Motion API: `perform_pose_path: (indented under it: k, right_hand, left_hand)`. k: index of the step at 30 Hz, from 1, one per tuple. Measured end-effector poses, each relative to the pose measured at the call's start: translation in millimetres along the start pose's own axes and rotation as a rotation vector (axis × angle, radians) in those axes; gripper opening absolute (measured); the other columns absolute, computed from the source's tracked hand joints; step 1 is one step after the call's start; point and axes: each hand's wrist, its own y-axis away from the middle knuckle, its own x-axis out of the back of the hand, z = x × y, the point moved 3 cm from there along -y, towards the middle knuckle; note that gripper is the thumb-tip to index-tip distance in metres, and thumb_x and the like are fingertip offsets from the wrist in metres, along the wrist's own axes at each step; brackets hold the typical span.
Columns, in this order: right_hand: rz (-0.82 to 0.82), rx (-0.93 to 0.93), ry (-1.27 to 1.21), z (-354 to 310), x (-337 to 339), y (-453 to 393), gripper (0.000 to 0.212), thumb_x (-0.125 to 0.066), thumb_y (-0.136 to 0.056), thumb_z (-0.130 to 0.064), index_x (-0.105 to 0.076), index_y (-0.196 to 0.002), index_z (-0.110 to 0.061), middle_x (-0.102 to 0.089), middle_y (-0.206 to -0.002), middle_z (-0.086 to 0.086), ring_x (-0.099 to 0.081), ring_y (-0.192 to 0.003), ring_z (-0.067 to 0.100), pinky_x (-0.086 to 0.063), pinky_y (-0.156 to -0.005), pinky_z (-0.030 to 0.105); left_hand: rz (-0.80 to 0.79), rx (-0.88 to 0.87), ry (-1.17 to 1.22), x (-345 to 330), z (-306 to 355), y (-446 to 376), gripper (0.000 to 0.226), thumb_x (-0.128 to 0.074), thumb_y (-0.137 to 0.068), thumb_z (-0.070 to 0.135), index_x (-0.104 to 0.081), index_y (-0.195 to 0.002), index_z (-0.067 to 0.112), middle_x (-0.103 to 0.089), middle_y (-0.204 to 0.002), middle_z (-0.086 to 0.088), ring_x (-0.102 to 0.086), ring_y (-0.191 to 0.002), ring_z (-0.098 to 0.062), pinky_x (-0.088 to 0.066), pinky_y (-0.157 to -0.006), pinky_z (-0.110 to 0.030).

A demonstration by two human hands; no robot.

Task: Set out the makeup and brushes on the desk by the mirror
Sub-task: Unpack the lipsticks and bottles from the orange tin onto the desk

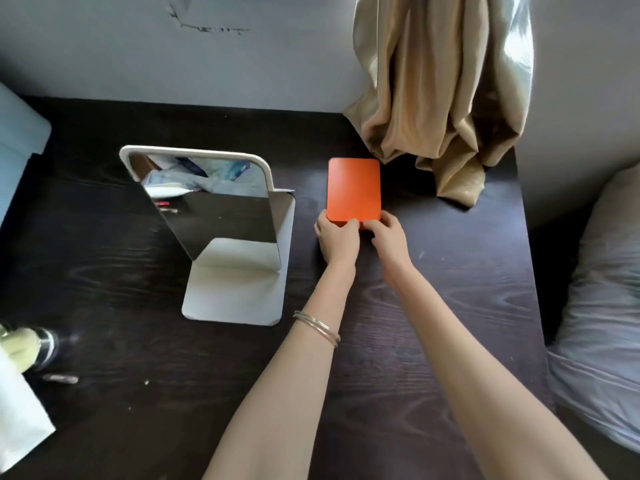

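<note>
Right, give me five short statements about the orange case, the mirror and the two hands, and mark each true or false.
1. Both hands touch the orange case. True: the left hand and right hand grip its near edge.
2. The orange case lies left of the mirror. False: it lies to its right.
3. The case's lid stands open. False: it is closed and flat.
4. A bracelet circles the left wrist. True.
5. The curtain covers the case. False: it hangs behind it, apart, onto the desk.

No legible text anywhere
</note>
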Motion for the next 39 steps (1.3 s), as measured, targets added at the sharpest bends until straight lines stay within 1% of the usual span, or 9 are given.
perform_pose_path:
  k: [4,8,12,17,22,25,29,35,39]
  right_hand:
    - [0.022,-0.056,-0.031,26.4,9.2,50.9,0.023,-0.050,-0.088,-0.005,-0.052,-0.077,-0.026,-0.057,-0.081,-0.009,-0.052,-0.075,0.005,-0.041,-0.069,0.020]
    - [0.015,-0.097,-0.035,54.2,14.1,94.6,0.023,-0.052,-0.086,-0.005,-0.053,-0.077,-0.026,-0.059,-0.082,-0.009,-0.053,-0.076,0.003,-0.042,-0.075,0.025]
    - [-0.010,-0.136,-0.030,76.3,13.7,122.3,0.012,-0.053,-0.087,-0.008,-0.053,-0.096,-0.017,-0.058,-0.088,-0.008,-0.053,-0.080,0.004,-0.042,-0.082,0.029]
    - [-0.029,-0.142,0.049,91.5,5.3,145.2,0.031,-0.056,-0.086,-0.011,-0.050,-0.116,-0.010,-0.059,-0.099,-0.001,-0.055,-0.085,0.007,-0.044,-0.084,0.030]
    - [-0.072,-0.199,0.176,110.2,3.4,168.1,0.038,-0.056,-0.087,-0.015,-0.049,-0.124,-0.008,-0.057,-0.114,0.005,-0.054,-0.103,0.017,-0.045,-0.099,0.039]
    - [-0.109,-0.200,0.218,119.1,-4.4,182.4,0.039,-0.056,-0.087,-0.017,-0.048,-0.125,-0.010,-0.058,-0.119,0.005,-0.055,-0.107,0.020,-0.044,-0.093,0.035]
    - [-0.136,-0.183,0.288,120.1,-25.1,188.6,0.050,-0.060,-0.085,-0.019,-0.044,-0.132,-0.009,-0.058,-0.119,0.008,-0.056,-0.100,0.021,-0.041,-0.077,0.030]
    - [-0.098,-0.206,0.466,123.6,-45.6,192.4,0.059,-0.063,-0.082,-0.025,-0.036,-0.131,-0.008,-0.047,-0.127,0.011,-0.054,-0.105,0.027,-0.046,-0.088,0.040]
    - [-0.069,-0.256,0.560,127.4,-47.2,201.7,0.050,-0.059,-0.084,-0.026,-0.036,-0.124,-0.007,-0.047,-0.124,0.012,-0.054,-0.103,0.029,-0.045,-0.082,0.040]
  left_hand:
    - [-0.049,0.028,-0.018,22.3,-34.2,39.8,0.055,-0.054,-0.081,0.009,-0.042,-0.134,0.013,-0.043,-0.132,-0.006,-0.051,-0.111,-0.023,-0.045,-0.095,-0.037]
    - [-0.051,0.058,-0.046,48.0,-67.4,70.5,0.052,-0.054,-0.079,0.009,-0.046,-0.131,0.013,-0.048,-0.129,-0.006,-0.053,-0.112,-0.024,-0.046,-0.098,-0.041]
    - [-0.053,0.079,-0.044,71.0,-91.4,90.6,0.046,-0.054,-0.080,0.009,-0.050,-0.125,0.014,-0.052,-0.124,-0.007,-0.055,-0.107,-0.023,-0.047,-0.095,-0.038]
    - [-0.030,0.087,-0.037,96.4,-105.5,109.7,0.041,-0.054,-0.079,0.009,-0.052,-0.120,0.013,-0.054,-0.123,-0.009,-0.056,-0.104,-0.023,-0.048,-0.093,-0.037]
    - [-0.077,0.144,-0.072,128.5,-123.4,126.5,0.043,-0.051,-0.082,0.011,-0.050,-0.125,0.011,-0.055,-0.122,-0.008,-0.053,-0.107,-0.022,-0.039,-0.081,-0.030]
    - [-0.049,0.145,-0.067,146.7,-133.7,135.6,0.041,-0.051,-0.084,0.010,-0.051,-0.124,0.012,-0.056,-0.122,-0.007,-0.054,-0.107,-0.021,-0.040,-0.084,-0.030]
    - [-0.026,0.131,-0.046,169.7,-132.1,139.9,0.040,-0.049,-0.089,0.006,-0.047,-0.128,0.014,-0.053,-0.117,0.000,-0.048,-0.103,-0.014,-0.037,-0.085,-0.029]
    - [-0.100,0.102,-0.145,193.4,-126.3,138.0,0.032,-0.049,-0.090,0.007,-0.049,-0.121,0.014,-0.049,-0.107,0.003,-0.046,-0.091,-0.009,-0.035,-0.078,-0.027]
    - [-0.250,0.148,-0.297,211.5,-130.9,135.4,0.020,-0.050,-0.090,0.010,-0.043,-0.107,0.019,-0.047,-0.098,0.007,-0.043,-0.076,-0.002,-0.035,-0.067,-0.020]
